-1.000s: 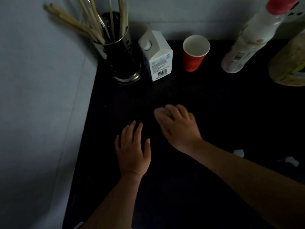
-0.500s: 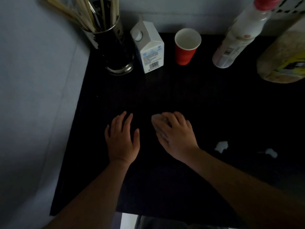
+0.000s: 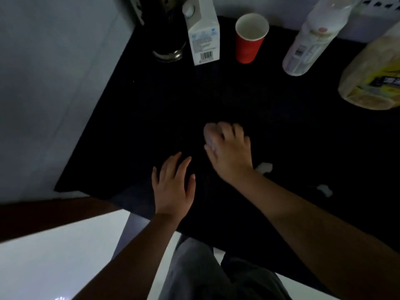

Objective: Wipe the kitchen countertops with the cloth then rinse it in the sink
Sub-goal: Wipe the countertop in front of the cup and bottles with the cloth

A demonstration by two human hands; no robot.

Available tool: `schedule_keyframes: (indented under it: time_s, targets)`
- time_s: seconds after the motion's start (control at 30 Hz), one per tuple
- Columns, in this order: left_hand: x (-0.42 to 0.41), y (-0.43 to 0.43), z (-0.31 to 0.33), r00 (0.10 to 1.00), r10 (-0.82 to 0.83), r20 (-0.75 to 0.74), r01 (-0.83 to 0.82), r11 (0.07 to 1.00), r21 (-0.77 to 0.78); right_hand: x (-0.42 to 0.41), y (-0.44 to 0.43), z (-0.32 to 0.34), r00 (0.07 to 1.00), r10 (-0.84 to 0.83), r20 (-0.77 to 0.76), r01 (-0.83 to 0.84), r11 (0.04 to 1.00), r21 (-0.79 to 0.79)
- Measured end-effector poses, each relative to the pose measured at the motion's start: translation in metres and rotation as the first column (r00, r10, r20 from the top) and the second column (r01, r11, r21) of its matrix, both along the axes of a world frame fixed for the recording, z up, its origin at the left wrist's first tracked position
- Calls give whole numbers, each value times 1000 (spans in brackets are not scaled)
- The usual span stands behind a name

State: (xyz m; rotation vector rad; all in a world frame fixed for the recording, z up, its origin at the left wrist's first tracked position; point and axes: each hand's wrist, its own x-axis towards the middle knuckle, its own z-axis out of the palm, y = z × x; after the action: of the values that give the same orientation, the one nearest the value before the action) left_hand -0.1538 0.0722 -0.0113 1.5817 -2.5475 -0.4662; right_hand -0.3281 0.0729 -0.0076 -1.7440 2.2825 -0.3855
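The black countertop [image 3: 134,118] fills the middle of the view. My right hand [image 3: 229,152] presses a small pale cloth [image 3: 209,133] onto it; only the cloth's left edge shows beyond my fingers. My left hand [image 3: 174,187] lies flat on the counter close to the front edge, fingers spread, holding nothing. Two small white blobs [image 3: 264,167] [image 3: 324,189] lie on the counter to the right of my right wrist. No sink is in view.
Along the back stand a dark metal utensil holder [image 3: 168,48], a white carton [image 3: 203,33], a red paper cup [image 3: 249,37], a white bottle [image 3: 311,40] and a bagged yellow-labelled package [image 3: 372,81]. A grey wall [image 3: 54,83] bounds the left side.
The view has tilted down, showing the counter's front edge and my legs. My right hand with the cloth has slid slightly to the right; my left hand stays flat.
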Motion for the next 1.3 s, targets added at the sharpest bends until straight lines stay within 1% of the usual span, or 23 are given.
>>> schedule_keyframes:
  time_s: [0.07,0.13,0.17,0.2,0.27,0.3,0.33,0.4,0.53,0.63,0.7,0.77,0.83,0.87,0.9,0.97,1.03,1.07,1.1,1.17,1.2,1.23,1.3]
  targets:
    - [7,19,-5,997,71,22,-71,997,-11,16,49,3,992,125,12,-125,992,-27]
    - [10,25,-6,996,91,22,-90,996,-24,8,76,1,979,199,-37,-201,979,-34]
    - [9,24,-6,995,101,16,-100,995,-30,-1,73,-1,979,198,-52,-200,979,-25]
    - [8,23,-6,993,114,11,-113,993,-33,-7,62,-2,985,163,-56,-164,986,-7]
    - [7,22,-6,992,124,5,-124,991,-42,-10,25,-2,999,32,-36,-31,999,19]
    - [7,22,-8,992,125,3,-125,991,-52,-7,8,-3,1000,-9,-23,10,1000,30]
    - [7,23,-9,992,125,2,-125,990,-62,-2,-4,-4,1000,-24,-17,25,999,37]
    - [8,23,-11,992,125,-5,-125,989,-76,9,-5,-7,999,33,-28,-33,999,13]
    - [9,22,-12,992,126,6,-126,990,-61,31,60,-9,985,161,-58,-164,985,-59]
    - [9,22,-12,994,113,1,-113,992,-62,32,121,-11,978,206,-39,-209,975,-80]
    - [11,23,-14,994,106,-27,-108,992,-65,18,140,-12,977,212,-31,-214,972,-97]
    - [12,21,-19,994,102,-42,-105,991,-81,9,129,-9,989,138,-50,-142,986,-90]
    - [13,20,-23,994,98,-52,-102,991,-82,12,103,-5,996,-46,-80,42,998,-54]
    - [13,20,-24,994,97,-58,-102,991,-83,19,92,-4,990,-119,-81,117,993,-28]
    - [13,20,-24,994,93,-60,-98,991,-85,29,87,-5,984,-155,-84,154,988,-19]
    - [14,22,-22,996,68,-59,-73,994,-84,52,98,-5,986,-140,-87,137,990,-40]
    - [14,21,-19,998,0,-66,-4,998,-61,69,132,-8,992,-91,-82,83,993,-89]
    - [14,21,-16,995,-66,-73,63,997,-45,71,149,-10,993,-88,-75,81,992,-98]
    - [12,19,-13,984,-163,-77,161,986,-33,67,163,-11,990,-121,-74,114,989,-94]
    - [2,12,-8,921,-383,-68,382,924,-35,47,173,-12,953,-293,-82,286,955,-79]
    - [-7,4,-7,890,-453,-53,451,891,-49,34,167,-11,914,-397,-86,391,917,-77]
    - [-18,-5,-6,879,-475,-36,472,879,-65,19,153,-9,865,-495,-86,489,868,-82]
    - [-41,-24,-9,912,-411,0,410,910,-66,-9,112,-8,777,-627,-55,623,779,-74]
